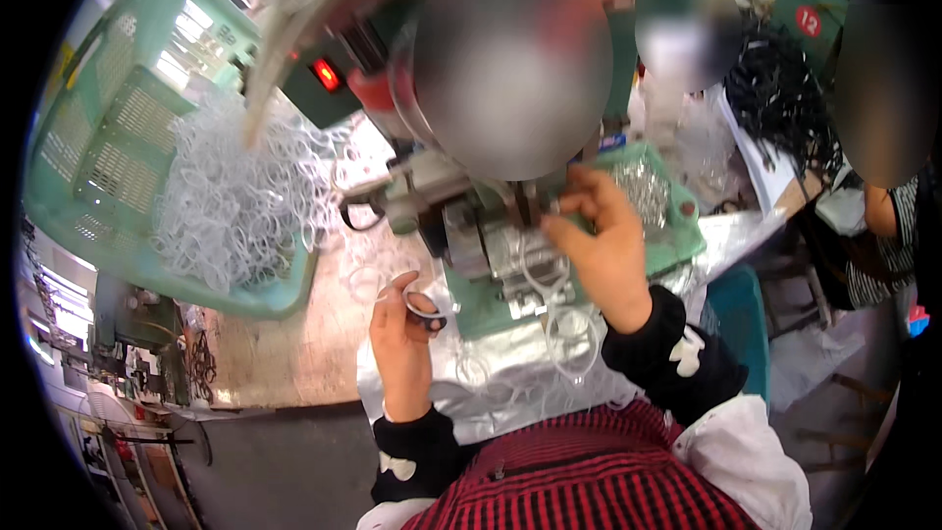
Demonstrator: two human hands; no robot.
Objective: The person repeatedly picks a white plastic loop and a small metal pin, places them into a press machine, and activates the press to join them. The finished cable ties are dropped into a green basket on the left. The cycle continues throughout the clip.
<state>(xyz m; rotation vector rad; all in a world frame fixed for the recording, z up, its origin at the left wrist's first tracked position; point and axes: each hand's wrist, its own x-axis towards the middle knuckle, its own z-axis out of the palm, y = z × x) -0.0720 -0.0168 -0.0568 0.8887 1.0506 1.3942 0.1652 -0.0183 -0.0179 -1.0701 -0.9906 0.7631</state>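
Clear plastic loops lie heaped [231,201] in the pale green basket [113,152] to my left on the desk [285,358]. In this one view from my head, my right hand [610,247] is up at the working head of the press [466,245], thumb and forefinger drawn close together; blur hides whether they pinch a small part. Just below them a clear looped strap [557,309] runs down from the press toward my lap. The fingers of my left hand [400,358] curl around a clear loop [412,310], beside a small dark thing [434,321] I can't make out. Right of the press, a green tray [684,247] holds shiny metal bits [645,198].

I judge the step as seating the strap under the press; the next move calls for lining it up squarely, then getting my fingertips clear before it closes.
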